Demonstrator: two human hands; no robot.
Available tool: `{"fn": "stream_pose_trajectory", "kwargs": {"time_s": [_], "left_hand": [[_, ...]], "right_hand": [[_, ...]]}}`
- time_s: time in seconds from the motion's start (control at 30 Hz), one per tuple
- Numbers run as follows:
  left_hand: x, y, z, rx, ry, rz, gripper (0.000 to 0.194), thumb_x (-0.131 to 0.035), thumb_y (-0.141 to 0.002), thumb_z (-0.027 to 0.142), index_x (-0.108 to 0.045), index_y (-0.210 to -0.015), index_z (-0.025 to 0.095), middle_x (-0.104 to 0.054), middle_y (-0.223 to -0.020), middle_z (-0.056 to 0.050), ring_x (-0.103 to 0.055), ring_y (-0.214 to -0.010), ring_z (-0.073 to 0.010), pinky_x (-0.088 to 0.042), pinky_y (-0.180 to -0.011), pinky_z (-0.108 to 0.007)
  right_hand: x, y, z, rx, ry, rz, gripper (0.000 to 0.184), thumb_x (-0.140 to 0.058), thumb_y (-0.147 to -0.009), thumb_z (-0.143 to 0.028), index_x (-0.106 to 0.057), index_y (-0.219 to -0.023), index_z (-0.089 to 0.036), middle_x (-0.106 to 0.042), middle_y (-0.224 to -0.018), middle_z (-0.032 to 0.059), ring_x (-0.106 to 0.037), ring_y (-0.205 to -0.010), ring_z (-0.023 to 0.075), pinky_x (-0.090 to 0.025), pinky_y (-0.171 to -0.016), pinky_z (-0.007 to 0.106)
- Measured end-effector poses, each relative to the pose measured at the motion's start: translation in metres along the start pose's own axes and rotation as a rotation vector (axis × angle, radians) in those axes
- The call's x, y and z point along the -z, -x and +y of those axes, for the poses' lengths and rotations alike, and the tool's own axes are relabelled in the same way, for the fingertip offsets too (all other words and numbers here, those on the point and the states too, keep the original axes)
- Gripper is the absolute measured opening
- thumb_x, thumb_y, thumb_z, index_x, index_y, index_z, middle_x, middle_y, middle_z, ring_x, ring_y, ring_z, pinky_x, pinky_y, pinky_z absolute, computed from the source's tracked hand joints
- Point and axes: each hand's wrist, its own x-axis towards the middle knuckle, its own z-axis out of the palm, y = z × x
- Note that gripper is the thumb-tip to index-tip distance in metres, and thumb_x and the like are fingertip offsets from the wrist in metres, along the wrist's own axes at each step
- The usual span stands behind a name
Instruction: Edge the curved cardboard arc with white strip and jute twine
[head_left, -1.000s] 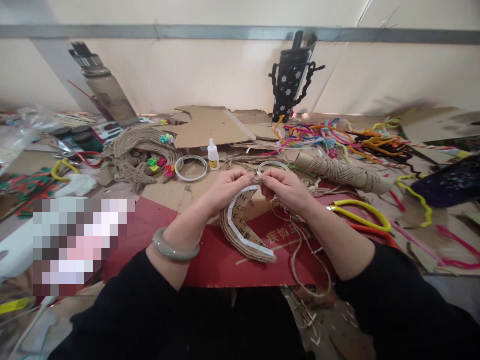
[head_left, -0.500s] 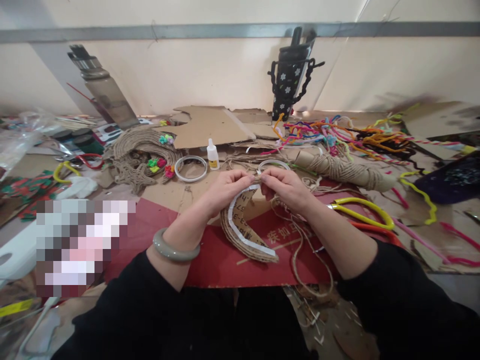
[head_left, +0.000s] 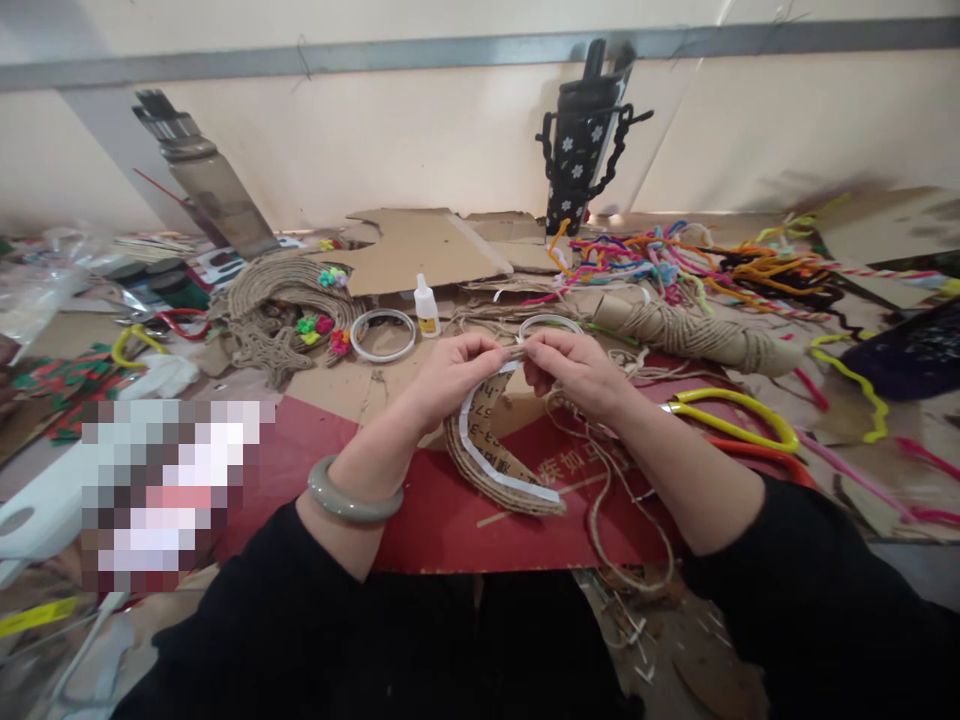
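Observation:
A crescent-shaped piece of cardboard with printed characters lies tilted over a red sheet. Rows of jute cord run along its outer edge, and a white strip of tape follows the curve. At its top end my left hand is closed, thumb and fingers pinching the crescent. Just to the right, my right hand pinches jute twine close to the left fingertips. Loose twine hangs below the right hand in a long loop. The fingers hide the crescent's top tip.
Behind the hands stand a small glue bottle and a white ring. To the right lie a twine-wound tube, yellow-handled scissors and colourful fuzzy stems. A cord-covered crescent, grey bottle and black tumbler are farther back.
My right hand has drawn slightly away from the left, showing a little more of the strand between the fingertips. The left hand keeps its hold; the view has shifted slightly.

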Motion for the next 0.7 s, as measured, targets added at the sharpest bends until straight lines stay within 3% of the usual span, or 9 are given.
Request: {"fn": "stream_pose_trajectory", "kwargs": {"time_s": [0.2,0.4,0.7], "left_hand": [[0.0006,-0.0001,-0.0007,0.027,0.058,-0.014,0.027,-0.064,-0.076,0.042,-0.06,-0.077,0.015,-0.053,-0.064,0.002,-0.042,-0.055,-0.0069,-0.031,-0.051,-0.022],[-0.0006,0.0004,0.0009,0.034,0.017,0.004,0.022,-0.066,-0.075,0.035,-0.058,-0.072,0.015,-0.049,-0.061,0.005,-0.039,-0.053,-0.0056,-0.031,-0.052,-0.021],[-0.0004,-0.0016,-0.0027,-0.083,0.075,0.001,0.028,-0.065,-0.072,0.023,-0.063,-0.1,0.017,-0.065,-0.081,-0.001,-0.057,-0.068,-0.0091,-0.044,-0.062,-0.022]], "right_hand": [[0.0007,0.0,-0.0002,-0.01,-0.019,0.041,0.027,-0.056,-0.082,-0.038,-0.054,-0.065,-0.017,-0.056,-0.056,-0.0022,-0.05,-0.047,0.0063,-0.041,-0.047,0.019],[0.0012,0.0,-0.0003,-0.016,-0.018,0.001,0.032,-0.055,-0.082,-0.043,-0.054,-0.064,-0.017,-0.056,-0.055,-0.0013,-0.051,-0.046,0.0072,-0.042,-0.047,0.02],[0.0007,-0.0012,-0.001,-0.062,-0.063,0.1,0.027,-0.06,-0.078,-0.039,-0.054,-0.062,-0.017,-0.055,-0.054,-0.0021,-0.049,-0.047,0.0069,-0.042,-0.047,0.02]]}}
